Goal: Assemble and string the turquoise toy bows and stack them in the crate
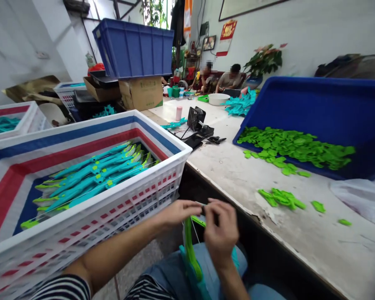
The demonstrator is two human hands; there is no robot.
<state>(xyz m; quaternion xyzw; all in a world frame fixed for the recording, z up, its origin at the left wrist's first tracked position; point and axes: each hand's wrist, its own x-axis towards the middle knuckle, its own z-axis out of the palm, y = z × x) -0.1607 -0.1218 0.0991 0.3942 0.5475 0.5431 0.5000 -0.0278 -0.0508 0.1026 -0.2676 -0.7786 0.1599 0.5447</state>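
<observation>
A teal and green toy bow [192, 254] with a thin white string rests tilted across my lap, its green end pointing up. My left hand [184, 210] pinches near the top end of the bow. Close beside it, my right hand [220, 231] has its fingers curled and pressed together at the same end, where the string seems to run. My fingers hide what exactly is between them. To the left, a white basket [162, 183] with a striped lining holds several similar strung bows [100, 168] lying side by side.
On the worktable [231, 175], a tilted blue bin [315, 104] spills small green pieces [287, 146]; more green pieces [281, 198] lie near the edge. A black fan [196, 118] stands behind. A blue crate [134, 50] sits on a cardboard box [143, 92]. People [229, 79] sit at the back.
</observation>
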